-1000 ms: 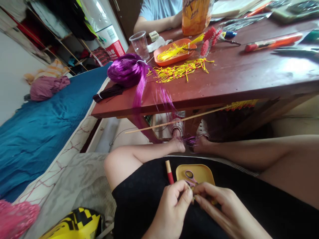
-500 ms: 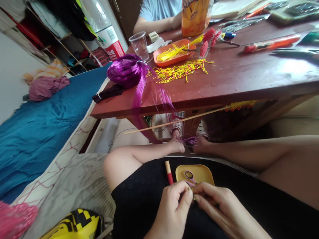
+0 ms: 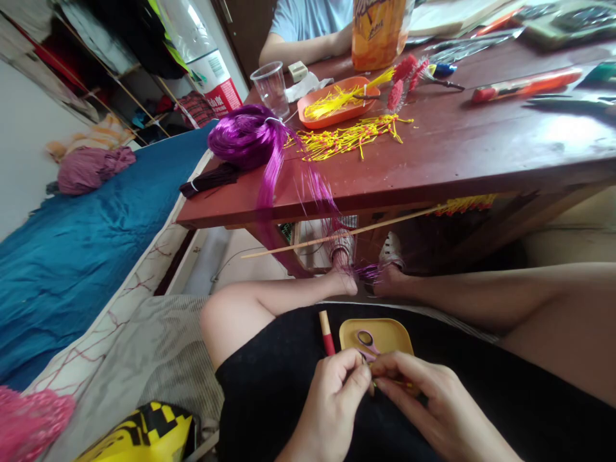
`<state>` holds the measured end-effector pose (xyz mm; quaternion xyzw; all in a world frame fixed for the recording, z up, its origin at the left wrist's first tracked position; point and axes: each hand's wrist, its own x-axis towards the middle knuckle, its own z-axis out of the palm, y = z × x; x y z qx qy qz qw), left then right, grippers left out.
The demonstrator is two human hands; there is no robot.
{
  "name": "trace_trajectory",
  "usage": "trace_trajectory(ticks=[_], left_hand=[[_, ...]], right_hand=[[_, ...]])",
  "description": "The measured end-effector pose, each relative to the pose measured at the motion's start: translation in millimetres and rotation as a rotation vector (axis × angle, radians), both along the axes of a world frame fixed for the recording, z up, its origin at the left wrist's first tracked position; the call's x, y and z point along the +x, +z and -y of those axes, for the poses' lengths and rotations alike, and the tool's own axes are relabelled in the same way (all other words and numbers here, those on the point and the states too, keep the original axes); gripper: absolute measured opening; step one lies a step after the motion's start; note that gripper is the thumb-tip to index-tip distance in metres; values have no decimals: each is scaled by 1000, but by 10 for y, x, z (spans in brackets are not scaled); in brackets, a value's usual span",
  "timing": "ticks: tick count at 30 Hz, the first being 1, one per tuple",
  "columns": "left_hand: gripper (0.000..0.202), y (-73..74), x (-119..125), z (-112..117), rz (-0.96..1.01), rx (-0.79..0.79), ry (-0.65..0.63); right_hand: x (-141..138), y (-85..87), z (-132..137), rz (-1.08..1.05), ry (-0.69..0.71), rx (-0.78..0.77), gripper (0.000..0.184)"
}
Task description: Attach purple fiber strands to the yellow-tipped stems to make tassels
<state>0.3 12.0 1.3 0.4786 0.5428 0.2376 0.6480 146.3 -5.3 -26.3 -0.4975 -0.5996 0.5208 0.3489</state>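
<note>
My left hand [image 3: 339, 388] is closed in a pinch, thumb against forefinger, over my lap. Right beside it, my right hand [image 3: 421, 391] pinches too, and the fingertips of both nearly meet. Between my right fingers shows a bit of thin yellow strand [image 3: 408, 385] with orange on it. What the left fingertips hold is too small to make out. Just beyond the hands, a yellow tray [image 3: 392, 330] lies on my lap with pink-handled scissors [image 3: 366, 339] in it, partly hidden by my fingers. A red and tan tube [image 3: 326, 333] lies left of the tray.
On the red-brown table [image 3: 433, 160] lie a purple thread bundle [image 3: 240, 136], yellow strands [image 3: 351, 138], an orange tray [image 3: 332, 119] and a clear cup [image 3: 270, 86]. A thin stick [image 3: 337, 237] juts below the table edge. Another person's arm [image 3: 308, 46] rests across the table.
My fingers have shifted slightly at the pinch, and a yellow and orange bit now shows in my right hand. The rest looks the same.
</note>
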Motion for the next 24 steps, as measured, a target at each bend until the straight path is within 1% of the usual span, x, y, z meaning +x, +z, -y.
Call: trace_trajectory(ticks=[2,5,9,15,18,22,24], left_hand=[[28,3,2,-1,28,-36,11],[28,-1,20,-1,113,-121,68],[29,-20,48,8,181,-188,118],[26,-30,46,11,69,-44,104],[26,-21,53,5,75,-50,113],[26,-6,76,3,109,-103,152],[26,0,89,9,92,-51,156]], right_hand=[[3,1,-1,-9,7,6,13],[10,-8,-5,-24,8,15,11],[20,-38,-9,-74,57,-4,12],[31,-61,9,-26,24,74,11],[20,-61,14,-16,22,94,9],[-11,-40,17,-26,-31,111,12],[-19,-24,16,-43,-39,102,14]])
